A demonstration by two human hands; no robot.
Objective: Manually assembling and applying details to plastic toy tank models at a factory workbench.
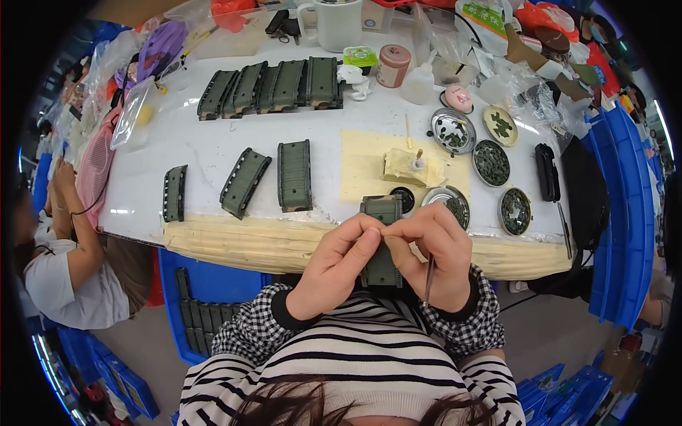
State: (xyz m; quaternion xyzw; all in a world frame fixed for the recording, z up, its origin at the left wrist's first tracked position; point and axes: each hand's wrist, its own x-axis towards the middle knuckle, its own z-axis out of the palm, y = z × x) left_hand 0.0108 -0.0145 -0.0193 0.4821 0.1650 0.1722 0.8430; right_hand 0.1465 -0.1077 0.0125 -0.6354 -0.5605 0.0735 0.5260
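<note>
Two hands are coming together, fingertip against fingertip, at the lower middle of the head view, over a green panel (381, 268) that is lying lengthwise at the table's near edge. The left hand (332, 264) is holding a narrow pinch, thumb against forefinger; whatever it may be gripping is too small to tell. The right hand (439, 252) is also pinching narrowly, while a slim tool (429, 280) is slanting down from its curled fingers. Whether either hand is touching the panel, I cannot tell. Just above the right hand, a steel dish (457, 206) is holding small dark green bits, and beside it a black cap (403, 200) is sitting. At right, two more dishes (491, 164) (515, 211) are carrying similar bits. Left of centre, three more panels (295, 175) are lying well apart from the hands. Working this well is probably calling for steady wrists, a light pinch that is not crushing the bit, and a tool that is pointing clear of the panel's ridged edges. Keeping the fingertips low over the panel would likely be helping if something were slipping.
</note>
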